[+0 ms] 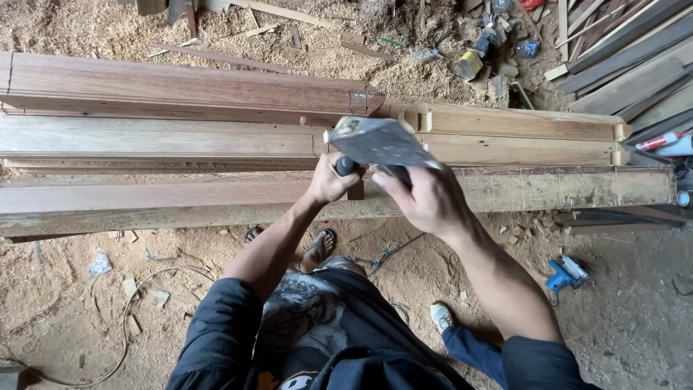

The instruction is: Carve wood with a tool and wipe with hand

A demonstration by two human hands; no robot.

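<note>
Over the beams (216,195), both hands are gripping: left hand (328,180) a dark handle (348,167), right hand (426,198) a scraper blade (379,141); a slip could cut fingers.

The flat metal blade (379,141) is grey, speckled with pale smears. The long reddish-brown wooden plank (180,83) lies by pale tan ones; a small power tool (567,274) is bright blue.

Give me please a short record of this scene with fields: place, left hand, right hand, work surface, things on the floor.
place: wood workshop with sawdust on the ground
left hand: closed around a dark handle
right hand: grips a flat grey blade-like tool, tilted over the wood
work surface: long wooden beams lying side by side
floor: blue power tool, thin cable, wood scraps
</note>
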